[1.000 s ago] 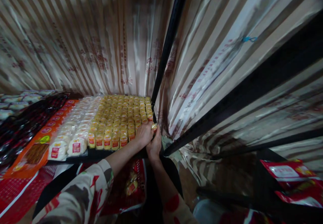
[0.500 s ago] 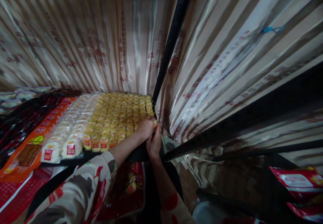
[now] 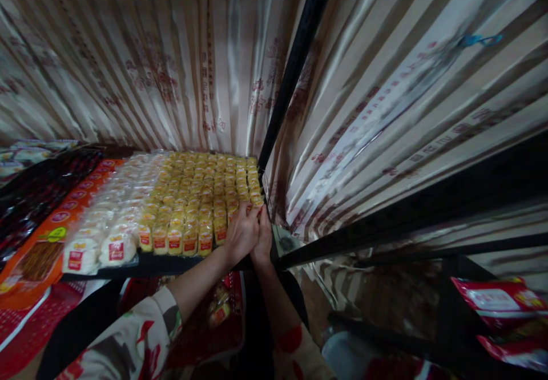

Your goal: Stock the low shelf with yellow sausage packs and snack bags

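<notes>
My left hand and my right hand are close together at the front right end of the rows of yellow wrapped snack packets. Both sets of fingers are bent and closed around the front of the last row, beside the black upright post. What lies between them is mostly hidden; it appears to be a yellow packet of the same kind. The packets stand in tight columns on a black shelf, red labels facing me.
Left of the yellow packets lie round white wrapped snacks, an orange bag and dark packages. Below the shelf is a red crate with packets. Striped curtains hang behind. Red packets lie at lower right.
My left hand has shifted slightly left and lower, its back now turned more towards me. The yellow packet seen between my fingers earlier is now mostly covered. The view has shifted slightly.
</notes>
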`<state>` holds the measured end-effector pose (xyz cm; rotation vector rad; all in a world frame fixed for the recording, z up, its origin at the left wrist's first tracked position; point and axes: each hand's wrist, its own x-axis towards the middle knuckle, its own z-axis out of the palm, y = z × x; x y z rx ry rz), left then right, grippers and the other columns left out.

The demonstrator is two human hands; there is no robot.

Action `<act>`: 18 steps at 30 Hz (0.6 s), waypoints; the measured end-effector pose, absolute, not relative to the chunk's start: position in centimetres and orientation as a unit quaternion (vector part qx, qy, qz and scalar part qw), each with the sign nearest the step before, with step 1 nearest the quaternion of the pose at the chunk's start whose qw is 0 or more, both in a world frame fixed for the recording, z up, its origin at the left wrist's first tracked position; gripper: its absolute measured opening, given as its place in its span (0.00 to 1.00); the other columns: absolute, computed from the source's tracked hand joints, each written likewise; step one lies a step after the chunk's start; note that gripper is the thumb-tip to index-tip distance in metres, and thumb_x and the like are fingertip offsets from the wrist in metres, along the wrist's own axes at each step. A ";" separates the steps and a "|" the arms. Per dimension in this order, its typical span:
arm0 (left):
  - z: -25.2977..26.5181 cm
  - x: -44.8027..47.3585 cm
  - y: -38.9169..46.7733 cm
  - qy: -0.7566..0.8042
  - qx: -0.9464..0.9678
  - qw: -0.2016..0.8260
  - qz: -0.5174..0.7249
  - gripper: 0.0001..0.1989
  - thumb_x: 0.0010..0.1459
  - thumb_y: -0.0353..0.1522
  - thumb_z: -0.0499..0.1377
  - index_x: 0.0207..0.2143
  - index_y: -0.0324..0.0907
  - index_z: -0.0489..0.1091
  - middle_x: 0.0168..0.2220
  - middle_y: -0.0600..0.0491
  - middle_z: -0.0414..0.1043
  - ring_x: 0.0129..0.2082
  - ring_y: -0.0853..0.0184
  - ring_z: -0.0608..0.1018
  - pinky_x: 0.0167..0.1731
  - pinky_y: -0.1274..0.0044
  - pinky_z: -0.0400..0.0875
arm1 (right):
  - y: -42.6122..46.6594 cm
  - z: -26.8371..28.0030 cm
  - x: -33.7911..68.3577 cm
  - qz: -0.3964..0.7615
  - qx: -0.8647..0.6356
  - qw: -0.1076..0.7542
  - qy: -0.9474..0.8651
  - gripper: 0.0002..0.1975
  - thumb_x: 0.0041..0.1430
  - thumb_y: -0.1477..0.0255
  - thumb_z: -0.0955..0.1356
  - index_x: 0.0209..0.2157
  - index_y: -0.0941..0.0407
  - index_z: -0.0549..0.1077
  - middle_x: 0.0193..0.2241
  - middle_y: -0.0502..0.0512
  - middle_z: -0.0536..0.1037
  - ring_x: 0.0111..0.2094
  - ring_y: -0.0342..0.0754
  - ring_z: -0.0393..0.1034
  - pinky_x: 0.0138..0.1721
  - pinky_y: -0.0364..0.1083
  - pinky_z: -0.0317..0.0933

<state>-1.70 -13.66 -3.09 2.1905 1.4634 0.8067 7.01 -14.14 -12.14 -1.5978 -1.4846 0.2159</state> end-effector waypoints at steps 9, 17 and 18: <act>-5.0 -2.3 -15.2 0.553 0.748 0.260 0.258 0.23 0.56 0.24 0.47 0.55 0.39 0.60 0.58 0.44 0.56 0.58 0.62 0.62 0.56 0.69 0.61 | -13.9 -13.0 7.0 0.104 -0.652 0.433 -0.614 0.30 0.60 0.70 0.57 0.63 0.61 0.48 0.57 0.65 0.62 0.57 0.51 0.57 0.56 0.53 0.56; -5.9 -2.3 -14.7 0.554 0.736 0.291 0.258 0.25 0.56 0.24 0.46 0.57 0.36 0.56 0.61 0.42 0.54 0.62 0.61 0.56 0.60 0.67 0.55 | -13.7 -13.3 6.4 0.078 -0.655 0.428 -0.618 0.30 0.61 0.70 0.55 0.63 0.62 0.45 0.58 0.66 0.59 0.58 0.53 0.54 0.57 0.56 0.53; -5.8 -2.3 -14.8 0.553 0.735 0.295 0.257 0.24 0.56 0.24 0.45 0.57 0.36 0.56 0.61 0.41 0.54 0.62 0.62 0.56 0.60 0.67 0.54 | -13.7 -13.4 6.3 0.076 -0.655 0.427 -0.618 0.30 0.61 0.69 0.55 0.63 0.62 0.45 0.59 0.66 0.58 0.59 0.54 0.53 0.57 0.57 0.52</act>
